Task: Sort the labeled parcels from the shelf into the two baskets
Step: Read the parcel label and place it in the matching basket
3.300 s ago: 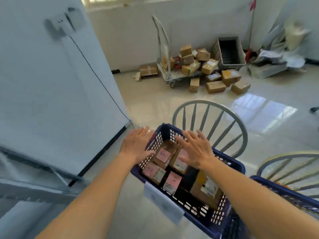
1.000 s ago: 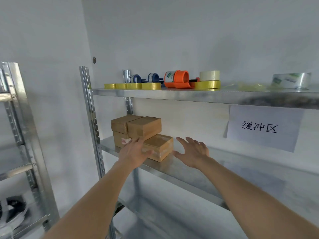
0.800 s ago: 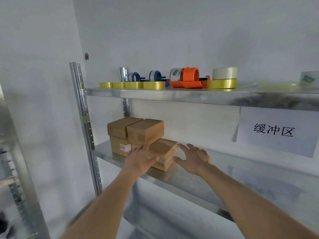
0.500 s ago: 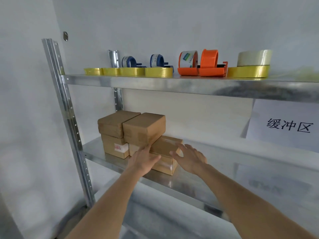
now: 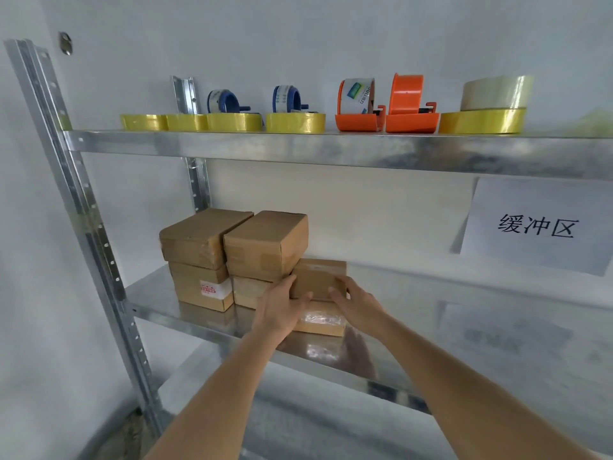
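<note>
Now, step in hand: picking the next parcel off the shelf; the sorting into baskets comes after, and neither basket is in sight from here.
Left hand [image 5: 282,308]: its grip is closed on the small parcel [image 5: 319,278], fingers curled over the left edge and thumb along the near face.
Right hand [image 5: 356,302]: the same on the other side, fingers wrapped over the right edge, so the box is pinched between both palms.
Small parcel: it sits at the right end of the stack on the middle shelf [image 5: 159,303], tipped up at its near edge over a flat parcel [image 5: 320,322] with glossy tape; whether it has fully left that one I cannot tell.
Neighbours: the upper right box [image 5: 265,242] leans just beside the left fingers, touching or nearly so; the upper left box [image 5: 200,237] rests on a box with a red-printed label [image 5: 202,287].
Label: no label shows on the face of the held box turned this way, so its basket can't be judged yet.
Next move, as I judge it: draw the box straight toward the body, clear of the overhanging stack, then turn it to read the label.
Risk: dragging sideways could nudge the upper right box.
Above: tape rolls [image 5: 295,122] and orange dispensers [image 5: 384,106] line the top shelf; a paper sign [image 5: 534,227] hangs below it.
</note>
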